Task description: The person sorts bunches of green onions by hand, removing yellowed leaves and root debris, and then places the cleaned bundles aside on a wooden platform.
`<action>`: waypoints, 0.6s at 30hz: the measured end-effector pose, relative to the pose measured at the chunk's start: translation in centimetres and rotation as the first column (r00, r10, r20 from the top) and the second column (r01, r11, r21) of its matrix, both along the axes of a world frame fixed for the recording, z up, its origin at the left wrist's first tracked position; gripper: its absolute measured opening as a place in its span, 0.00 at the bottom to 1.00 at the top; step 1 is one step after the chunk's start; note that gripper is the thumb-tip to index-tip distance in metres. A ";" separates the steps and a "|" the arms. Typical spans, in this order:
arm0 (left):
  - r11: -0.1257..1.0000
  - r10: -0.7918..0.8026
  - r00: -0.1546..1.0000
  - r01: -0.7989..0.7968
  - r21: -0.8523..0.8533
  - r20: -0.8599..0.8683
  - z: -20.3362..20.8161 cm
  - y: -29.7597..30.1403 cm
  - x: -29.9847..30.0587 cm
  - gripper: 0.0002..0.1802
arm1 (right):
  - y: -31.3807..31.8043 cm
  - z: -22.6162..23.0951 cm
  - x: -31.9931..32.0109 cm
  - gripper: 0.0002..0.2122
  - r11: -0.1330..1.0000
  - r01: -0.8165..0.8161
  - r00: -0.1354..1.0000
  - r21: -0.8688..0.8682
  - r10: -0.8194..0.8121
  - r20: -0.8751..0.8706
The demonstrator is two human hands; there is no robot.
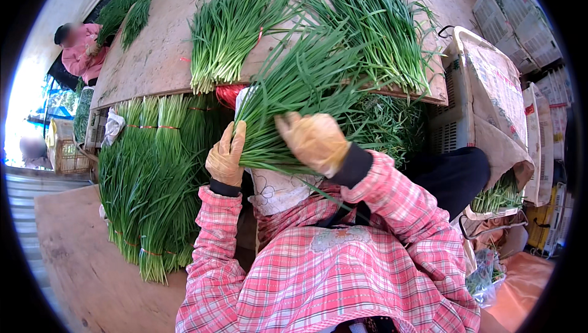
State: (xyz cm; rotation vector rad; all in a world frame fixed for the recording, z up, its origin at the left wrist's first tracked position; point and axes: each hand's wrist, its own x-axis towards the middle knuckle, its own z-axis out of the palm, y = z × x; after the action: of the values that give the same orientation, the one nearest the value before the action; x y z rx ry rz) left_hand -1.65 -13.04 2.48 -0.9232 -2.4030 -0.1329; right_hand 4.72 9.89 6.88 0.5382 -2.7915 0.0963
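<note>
A loose bunch of garlic chives (300, 88) lies slanted over my lap, its leaves fanning up and right across the wooden board's near edge. My left hand (225, 158), in a thin yellowish glove, grips the bunch at its lower left side. Against the leaves on the right is my gloved right hand (315, 143), smeared by motion, so its finger hold is unclear. Two more piles of chives lie on the board (159, 39): a left pile (233, 39) with pale stems toward me and a right pile (380, 36).
Tied chive bundles (147, 180) are stacked at my left. Red strings (229, 95) sit under the board's edge. Loose leaves (389, 124) fill the space beyond my right arm. A cloth-covered crate (456, 82) stands right. A person in pink (82, 54) is at far left.
</note>
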 end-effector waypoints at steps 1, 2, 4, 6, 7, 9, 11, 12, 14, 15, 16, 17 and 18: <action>1.000 -0.012 1.000 0.012 0.010 -0.005 -0.1 -0.1 -0.2 0.32 | 1.5 -0.7 0.4 0.13 0.999 0.026 0.999 0.046 -0.023 -0.047; 1.000 -0.022 1.000 0.022 0.021 -0.004 -0.3 -0.3 -0.2 0.31 | 3.2 -0.5 1.1 0.08 0.998 0.064 0.998 -0.017 -0.064 0.001; 0.997 -0.035 0.999 0.035 0.068 -0.006 -0.7 -0.2 -0.3 0.29 | 7.7 -2.3 3.6 0.02 0.997 0.044 0.999 -0.065 -0.043 0.016; 0.994 -0.040 0.999 0.041 0.102 -0.014 -1.1 -0.1 -0.4 0.28 | 11.0 -2.2 6.5 0.02 0.905 0.090 0.988 -0.415 -0.029 0.153; 0.992 -0.045 0.999 0.048 0.117 -0.022 -1.0 0.1 -0.4 0.27 | 12.0 -1.9 7.9 0.01 0.903 0.141 0.978 -0.406 -0.065 0.197; 0.989 -0.060 0.997 0.066 0.131 -0.052 -1.2 0.2 -0.4 0.27 | 12.6 -2.3 10.0 0.02 0.701 0.274 0.946 -0.658 -0.074 0.316; 0.991 -0.055 0.996 0.063 0.119 -0.070 -1.1 0.3 -0.4 0.27 | 11.9 -0.9 11.0 0.07 0.266 0.440 0.888 -0.858 0.012 0.459; 0.993 -0.052 0.997 0.059 0.107 -0.059 -1.0 0.3 -0.4 0.27 | 12.0 -0.5 10.9 0.07 0.130 0.438 0.898 -0.890 -0.018 0.439; 0.995 -0.046 0.998 0.049 0.082 -0.040 -0.6 0.3 -0.5 0.27 | 12.5 0.1 10.0 0.10 -0.144 0.391 0.910 -0.909 -0.085 0.406; 0.995 -0.049 0.997 0.054 0.082 -0.058 -0.7 0.1 -0.6 0.28 | 12.5 1.2 9.2 0.10 -0.312 0.263 0.933 -0.913 -0.157 0.322; 0.996 -0.051 0.997 0.054 0.070 -0.051 -0.8 0.1 -0.5 0.28 | 13.9 0.7 9.3 0.07 -0.276 0.270 0.935 -0.923 -0.153 0.319; 0.997 -0.052 0.997 0.054 0.056 -0.049 -0.6 0.0 -0.5 0.28 | 13.8 1.3 8.9 0.06 -0.131 0.369 0.897 -0.920 -0.210 0.390; 0.998 -0.052 0.998 0.054 0.042 -0.047 -0.5 0.0 -0.6 0.28 | 13.5 1.9 8.5 0.06 0.011 0.467 0.850 -0.884 -0.279 0.446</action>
State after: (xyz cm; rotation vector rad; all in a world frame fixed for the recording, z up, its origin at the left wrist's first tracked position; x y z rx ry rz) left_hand -2.21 -13.07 1.97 -0.9603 -2.3256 -0.1811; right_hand 13.20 23.35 8.82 -0.6339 -2.0635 1.7970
